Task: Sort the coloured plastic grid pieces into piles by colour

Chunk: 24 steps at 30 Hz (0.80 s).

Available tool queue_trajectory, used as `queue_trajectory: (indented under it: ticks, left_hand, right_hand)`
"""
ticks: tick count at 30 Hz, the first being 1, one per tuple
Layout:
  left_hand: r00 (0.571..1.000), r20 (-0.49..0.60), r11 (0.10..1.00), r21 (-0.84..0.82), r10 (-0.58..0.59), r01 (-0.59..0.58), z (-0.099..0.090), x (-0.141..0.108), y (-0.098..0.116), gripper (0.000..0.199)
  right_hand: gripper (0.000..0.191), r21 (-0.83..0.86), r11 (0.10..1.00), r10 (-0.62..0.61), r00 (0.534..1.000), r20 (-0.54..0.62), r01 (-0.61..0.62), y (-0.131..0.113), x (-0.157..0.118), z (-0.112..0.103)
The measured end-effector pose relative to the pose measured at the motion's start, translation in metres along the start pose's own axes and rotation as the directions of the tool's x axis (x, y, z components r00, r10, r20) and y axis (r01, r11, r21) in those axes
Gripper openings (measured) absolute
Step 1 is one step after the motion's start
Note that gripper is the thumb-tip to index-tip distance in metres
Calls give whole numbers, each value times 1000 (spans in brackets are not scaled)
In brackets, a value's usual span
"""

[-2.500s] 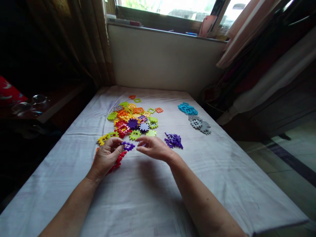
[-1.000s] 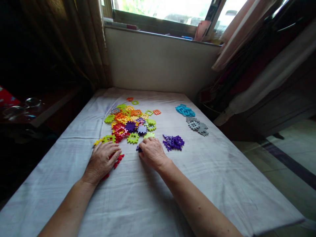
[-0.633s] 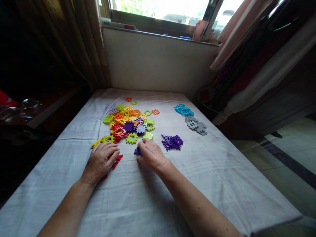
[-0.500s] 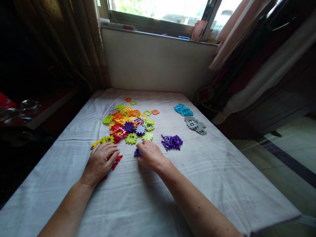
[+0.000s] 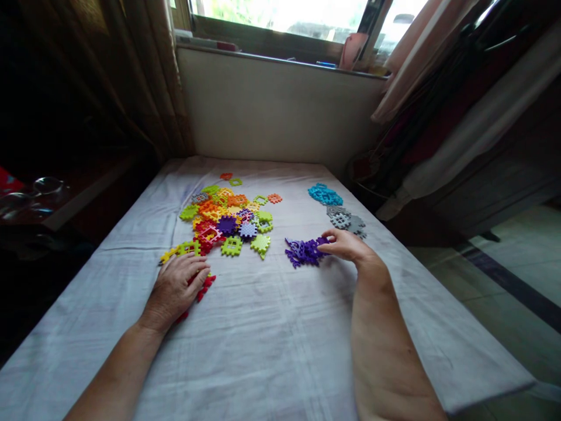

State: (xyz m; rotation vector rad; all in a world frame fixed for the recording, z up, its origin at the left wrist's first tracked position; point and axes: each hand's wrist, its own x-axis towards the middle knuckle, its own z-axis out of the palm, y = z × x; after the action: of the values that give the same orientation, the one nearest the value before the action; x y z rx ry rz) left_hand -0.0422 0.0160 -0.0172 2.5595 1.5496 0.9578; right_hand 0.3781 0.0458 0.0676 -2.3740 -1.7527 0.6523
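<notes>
My left hand [image 5: 177, 286] lies flat over red pieces [image 5: 205, 286], which show past its thumb side. Its fingertips reach the lower edge of a mixed heap of red, orange, yellow and green toothed plastic pieces [image 5: 210, 235]. At the right end of a purple pile [image 5: 302, 252], my right hand [image 5: 344, 244] pinches a purple piece [image 5: 323, 241] between thumb and fingers. Purple square pieces [image 5: 227, 225] also lie in the mixed heap. Beyond my right hand are grey pieces [image 5: 340, 220] and a blue pile [image 5: 325, 194].
A pale cloth covers the table [image 5: 254, 351]. Behind it are a wall and a window sill [image 5: 280, 57] with a pink cup [image 5: 353, 51]. Curtains [image 5: 109, 76] hang at left, clothes [image 5: 464, 128] at right. Glasses [image 5: 50, 186] rest on furniture at far left.
My right hand has moved right, from near the mixed heap to the purple pile, with the purple piece. A light green piece by the heap has turned slightly. My left hand has stayed put.
</notes>
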Motion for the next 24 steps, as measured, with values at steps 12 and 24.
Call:
queue_trajectory:
  ticks: [12,24]
  left_hand:
    - [1000,11,1000,-17,-12,12,2,-2,-4,39]
    - [1000,-23,999,-29,13,-13,1,0,1,35]
  right_hand:
    - [53,-112,993,-33,999,-9,32,-11,1,12]
    - [45,-253,803,-579,808,-110,540,-137,-8,69]
